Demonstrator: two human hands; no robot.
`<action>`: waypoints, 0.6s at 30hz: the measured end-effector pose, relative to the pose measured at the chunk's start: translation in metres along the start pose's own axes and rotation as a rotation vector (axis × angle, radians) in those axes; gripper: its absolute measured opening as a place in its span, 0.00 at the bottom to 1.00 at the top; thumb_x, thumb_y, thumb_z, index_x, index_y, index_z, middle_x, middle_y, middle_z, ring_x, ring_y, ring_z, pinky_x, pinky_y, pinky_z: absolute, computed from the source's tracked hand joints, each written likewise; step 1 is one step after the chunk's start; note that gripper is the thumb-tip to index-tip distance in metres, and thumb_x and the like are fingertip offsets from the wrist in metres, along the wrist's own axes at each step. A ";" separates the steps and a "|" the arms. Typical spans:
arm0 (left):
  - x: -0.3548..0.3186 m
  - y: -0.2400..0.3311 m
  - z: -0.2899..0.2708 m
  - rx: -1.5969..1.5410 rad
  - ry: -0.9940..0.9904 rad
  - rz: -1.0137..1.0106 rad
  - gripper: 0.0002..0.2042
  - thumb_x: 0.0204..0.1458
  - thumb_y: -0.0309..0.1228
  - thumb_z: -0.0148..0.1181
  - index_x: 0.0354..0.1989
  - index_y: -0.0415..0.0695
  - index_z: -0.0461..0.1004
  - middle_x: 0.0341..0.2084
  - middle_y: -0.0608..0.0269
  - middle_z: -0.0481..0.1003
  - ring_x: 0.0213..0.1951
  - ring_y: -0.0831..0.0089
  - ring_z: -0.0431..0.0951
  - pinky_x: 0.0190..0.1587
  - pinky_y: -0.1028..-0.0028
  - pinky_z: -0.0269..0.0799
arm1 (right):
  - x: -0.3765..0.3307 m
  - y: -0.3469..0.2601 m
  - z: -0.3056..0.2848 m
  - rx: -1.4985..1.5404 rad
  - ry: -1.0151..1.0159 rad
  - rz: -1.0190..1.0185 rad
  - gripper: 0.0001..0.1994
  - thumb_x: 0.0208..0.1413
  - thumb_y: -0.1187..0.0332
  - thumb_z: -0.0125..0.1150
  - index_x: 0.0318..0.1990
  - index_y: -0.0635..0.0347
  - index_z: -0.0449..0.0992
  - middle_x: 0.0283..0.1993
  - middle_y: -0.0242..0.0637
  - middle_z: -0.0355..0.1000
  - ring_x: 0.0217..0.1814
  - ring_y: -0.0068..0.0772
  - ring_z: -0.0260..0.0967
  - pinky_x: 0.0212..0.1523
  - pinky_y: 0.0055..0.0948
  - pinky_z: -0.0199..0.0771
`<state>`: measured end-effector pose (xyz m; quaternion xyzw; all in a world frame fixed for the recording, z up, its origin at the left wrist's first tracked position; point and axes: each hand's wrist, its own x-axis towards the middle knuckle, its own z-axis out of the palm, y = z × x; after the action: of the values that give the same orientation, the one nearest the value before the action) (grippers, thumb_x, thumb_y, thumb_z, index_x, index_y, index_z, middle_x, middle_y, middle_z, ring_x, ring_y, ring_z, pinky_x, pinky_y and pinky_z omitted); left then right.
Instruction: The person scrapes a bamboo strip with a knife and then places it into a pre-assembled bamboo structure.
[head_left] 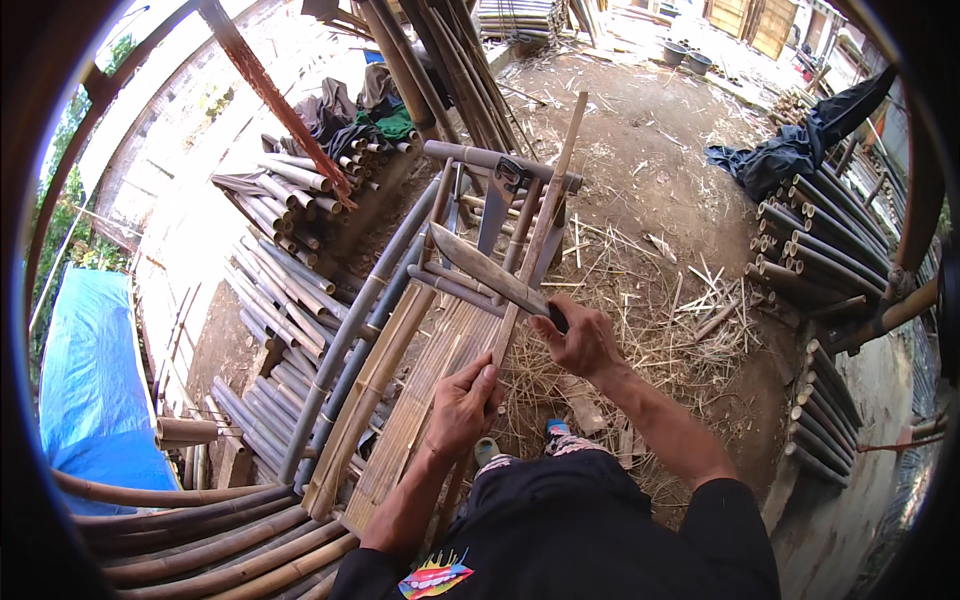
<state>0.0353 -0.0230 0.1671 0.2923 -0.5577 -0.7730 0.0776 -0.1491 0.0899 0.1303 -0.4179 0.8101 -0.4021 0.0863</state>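
My right hand (584,340) is closed round the dark handle of a machete (485,268), whose broad blade reaches up and to the left. The blade lies across a long, narrow bamboo strip (543,220). Lower down, my left hand (465,405) grips that strip near its bottom end, fingers wrapped round it. The strip slants away from me, past the end of a bamboo frame (500,158). A handsaw (495,205) with a dark handle hangs on this frame. Flattened bamboo slats (425,385) lie beside my left hand.
Cut bamboo poles are stacked at left (290,290) and at right (815,240), partly under dark cloth (800,145). Shavings and split pieces (630,310) litter the dirt floor. A blue tarp (95,370) lies far left. More poles (230,545) run along the lower left.
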 end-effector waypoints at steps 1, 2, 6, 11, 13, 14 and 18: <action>-0.004 0.002 0.003 0.013 0.014 -0.011 0.10 0.64 0.34 0.49 0.45 0.42 0.71 0.17 0.73 0.62 0.15 0.87 0.57 0.14 0.84 0.50 | -0.005 0.002 0.008 0.006 0.073 -0.017 0.28 0.58 0.38 0.49 0.33 0.59 0.71 0.23 0.45 0.72 0.23 0.43 0.73 0.26 0.41 0.76; -0.005 0.004 0.005 0.022 0.027 -0.013 0.10 0.64 0.34 0.49 0.45 0.42 0.71 0.17 0.73 0.62 0.15 0.87 0.57 0.14 0.84 0.50 | -0.012 -0.002 0.007 -0.005 0.062 -0.109 0.28 0.58 0.38 0.49 0.33 0.59 0.71 0.23 0.44 0.72 0.23 0.43 0.73 0.26 0.41 0.76; -0.009 -0.006 0.002 0.094 -0.030 0.016 0.19 0.64 0.34 0.49 0.60 0.40 0.65 0.17 0.73 0.62 0.15 0.86 0.57 0.15 0.84 0.52 | -0.013 0.012 0.006 -0.185 0.155 -0.473 0.27 0.59 0.37 0.45 0.33 0.55 0.71 0.20 0.36 0.70 0.16 0.32 0.69 0.20 0.39 0.75; -0.046 -0.032 -0.014 0.033 -0.078 -0.006 0.19 0.64 0.34 0.49 0.60 0.38 0.65 0.17 0.73 0.62 0.15 0.86 0.57 0.16 0.83 0.52 | 0.000 0.033 -0.018 -0.078 0.118 -0.017 0.28 0.60 0.36 0.43 0.34 0.56 0.71 0.18 0.31 0.68 0.14 0.29 0.66 0.16 0.36 0.72; -0.052 -0.033 -0.022 0.048 -0.075 -0.026 0.19 0.64 0.34 0.49 0.60 0.37 0.65 0.16 0.73 0.61 0.15 0.86 0.57 0.16 0.83 0.52 | -0.004 0.032 -0.011 -0.210 0.233 -0.283 0.29 0.60 0.36 0.42 0.34 0.57 0.70 0.17 0.32 0.68 0.16 0.30 0.68 0.16 0.36 0.71; -0.054 -0.031 -0.025 0.054 -0.077 -0.025 0.19 0.64 0.34 0.49 0.60 0.36 0.65 0.16 0.73 0.61 0.15 0.86 0.57 0.16 0.83 0.52 | 0.002 0.045 -0.015 -0.249 0.245 -0.242 0.30 0.60 0.36 0.41 0.35 0.56 0.71 0.18 0.35 0.69 0.17 0.31 0.69 0.18 0.36 0.72; -0.070 -0.039 -0.037 0.147 -0.114 -0.025 0.19 0.64 0.34 0.49 0.58 0.35 0.65 0.16 0.73 0.62 0.16 0.87 0.58 0.16 0.83 0.51 | 0.013 0.050 -0.033 -0.084 0.188 0.089 0.30 0.60 0.36 0.40 0.31 0.57 0.71 0.16 0.38 0.67 0.15 0.32 0.67 0.17 0.35 0.70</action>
<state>0.1203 -0.0080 0.1499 0.2597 -0.6128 -0.7462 0.0142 -0.2033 0.1157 0.1184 -0.3450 0.8486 -0.4008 0.0099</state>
